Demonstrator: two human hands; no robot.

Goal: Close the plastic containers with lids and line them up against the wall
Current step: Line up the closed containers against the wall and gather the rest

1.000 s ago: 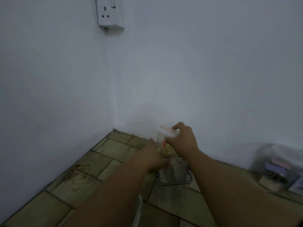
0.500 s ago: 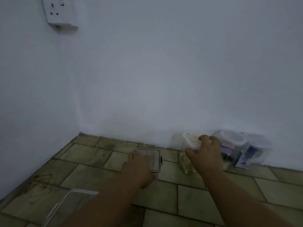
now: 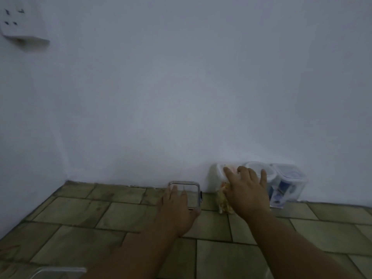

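Note:
A lidded clear container (image 3: 221,190) with yellowish contents stands against the wall. My right hand (image 3: 245,190) lies on its front and lid with fingers spread and straight. To its right, two more lidded containers stand in the same row: one with a round white lid (image 3: 270,172) and one with blue contents (image 3: 287,186). Left of the row stands a clear square container (image 3: 186,191) with a grey rim and no lid on it. My left hand (image 3: 177,208) rests flat against its front, fingers straight.
The tiled floor (image 3: 120,216) meets white walls in a corner at the left. A wall socket (image 3: 20,27) sits high at the upper left. Part of another clear container or lid (image 3: 58,271) shows at the bottom left edge.
My right hand carried the yellowish container to the right and set it against the wall beside the two lidded ones, then loosened its grip. The view panned right. My left hand stayed on the square container.

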